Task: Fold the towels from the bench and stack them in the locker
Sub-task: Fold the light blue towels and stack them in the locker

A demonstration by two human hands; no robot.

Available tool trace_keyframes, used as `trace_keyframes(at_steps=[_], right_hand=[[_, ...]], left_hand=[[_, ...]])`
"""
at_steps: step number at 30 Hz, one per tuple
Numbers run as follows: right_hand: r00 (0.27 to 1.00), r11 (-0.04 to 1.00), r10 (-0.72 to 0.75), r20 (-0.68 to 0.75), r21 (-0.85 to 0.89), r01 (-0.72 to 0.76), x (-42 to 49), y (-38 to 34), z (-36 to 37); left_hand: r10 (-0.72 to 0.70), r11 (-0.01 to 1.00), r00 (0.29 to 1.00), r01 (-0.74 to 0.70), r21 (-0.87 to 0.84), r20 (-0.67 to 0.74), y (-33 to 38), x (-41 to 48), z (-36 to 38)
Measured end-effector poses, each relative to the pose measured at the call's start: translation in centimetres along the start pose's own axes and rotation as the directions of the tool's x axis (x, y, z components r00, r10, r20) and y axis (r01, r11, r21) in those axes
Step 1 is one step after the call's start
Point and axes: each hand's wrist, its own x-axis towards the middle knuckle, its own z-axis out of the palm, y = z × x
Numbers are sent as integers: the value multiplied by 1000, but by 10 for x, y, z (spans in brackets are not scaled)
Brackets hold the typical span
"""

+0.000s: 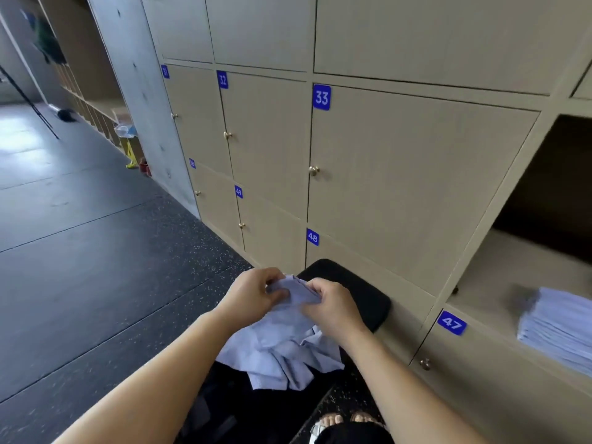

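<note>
A crumpled pale blue towel [282,344] hangs over the black padded bench [358,290], lifted by its top edge. My left hand [250,296] pinches that edge on the left and my right hand [333,306] grips it on the right, close together. To the right, an open locker [499,283] above number 47 holds a stack of folded pale blue towels [557,328] on its shelf, near the front edge.
Closed beige locker doors numbered 32, 33, 48, 49 [400,174] with brass knobs fill the wall ahead. Dark speckled floor [96,267] stretches left. My sandalled feet [339,421] show beside the bench. A yellow item [129,155] stands far off by the wall.
</note>
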Motion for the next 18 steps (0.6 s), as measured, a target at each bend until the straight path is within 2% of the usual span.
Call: trace_keyframes(at_steps=[4,7,10,15,18], right_hand=[[991,989,-39,-126,134,56,-4,-26,-35],[980,948,-73,-188,292,127,-12,-56,-68],[964,894,-103,-246,401,198,-24,-92,-101],[947,804,-163,-276,519,289,-47,-134,-147],[967,788,-189,-172,560,254,-64,-137,-164]], left_hand=[[-43,971,997,25,-239,-71,34,-5,-36],[-79,887,992,26,-460,-97,63,-11,-56],[-50,812,993,-22,-583,-108,95,-13,-71],[-14,711,989,-93,-697,-146,143,-9,-83],[0,633,987,-123,-765,-159,173,-10,-87]])
